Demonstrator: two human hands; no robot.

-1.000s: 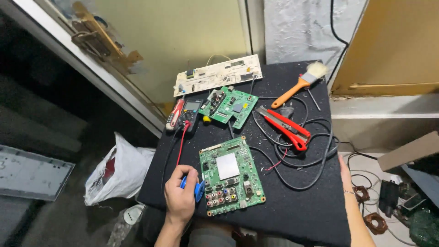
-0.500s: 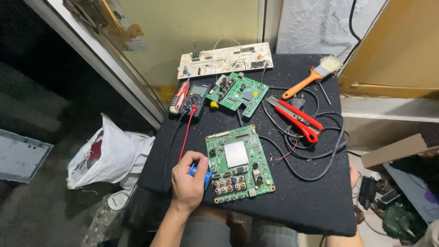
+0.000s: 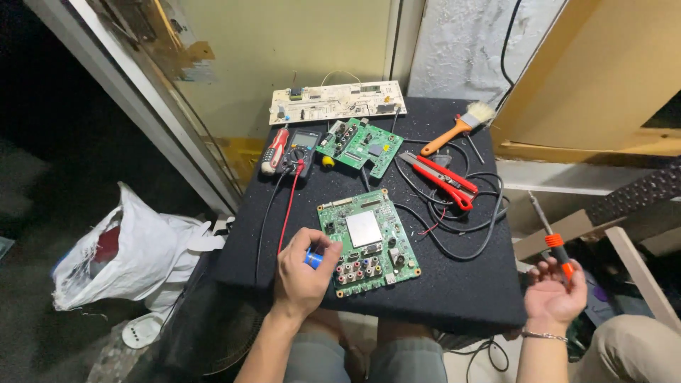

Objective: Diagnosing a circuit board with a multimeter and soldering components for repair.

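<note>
My left hand (image 3: 301, 275) rests on the black-topped table (image 3: 461, 291), closed around a small blue cylindrical object (image 3: 312, 259) at the left edge of a green circuit board (image 3: 367, 241). The board lies flat with a silver chip in its middle and coloured sockets along its near edge. My right hand (image 3: 554, 293) is off the table's right side, palm up, with its fingers on the orange handle of a screwdriver (image 3: 556, 247) whose shaft points up and away.
At the back lie a white circuit board (image 3: 337, 102), a smaller green board (image 3: 360, 146), a multimeter (image 3: 299, 150) with red and black leads, red pliers (image 3: 441, 179), an orange-handled brush (image 3: 460, 128) and black cables (image 3: 468, 220). A white bag (image 3: 135, 248) sits on the floor at the left.
My right hand has come into view beside the table with the screwdriver. My left hand stays at the board's left edge with the blue object.
</note>
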